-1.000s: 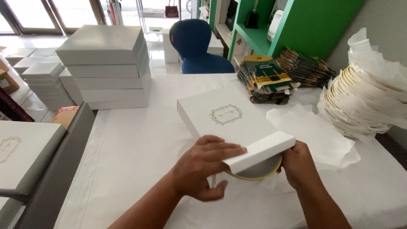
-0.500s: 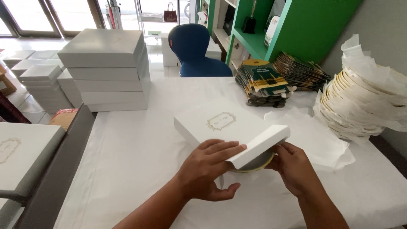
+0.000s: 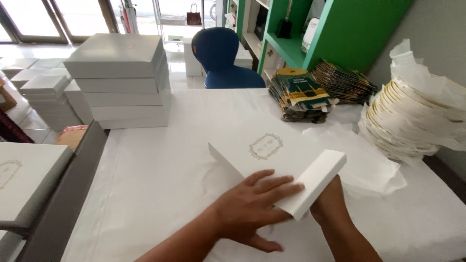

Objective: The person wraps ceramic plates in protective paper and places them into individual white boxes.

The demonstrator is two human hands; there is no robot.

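A white box lid (image 3: pixel 272 150) with a gold emblem on top sits tilted on the white table (image 3: pixel 155 179), its near edge raised. My left hand (image 3: pixel 255 206) lies flat on the lid's near part, fingers spread toward the right. My right hand (image 3: pixel 327 199) is under the lid's near right corner and is mostly hidden by it; what it grips there cannot be seen. Whatever lies beneath the lid is covered.
A stack of grey-white boxes (image 3: pixel 121 80) stands at the back left. Green and dark packets (image 3: pixel 303 94) lie at the back. A pile of gold-rimmed plates in white paper (image 3: pixel 412 119) sits right, with tissue paper (image 3: pixel 361 162) beside the lid. A blue chair (image 3: pixel 221 58) and green shelves (image 3: pixel 340 29) stand behind.
The lid has come down lower over the round gold-rimmed thing, which is now hidden. My left hand has flattened on top of it.
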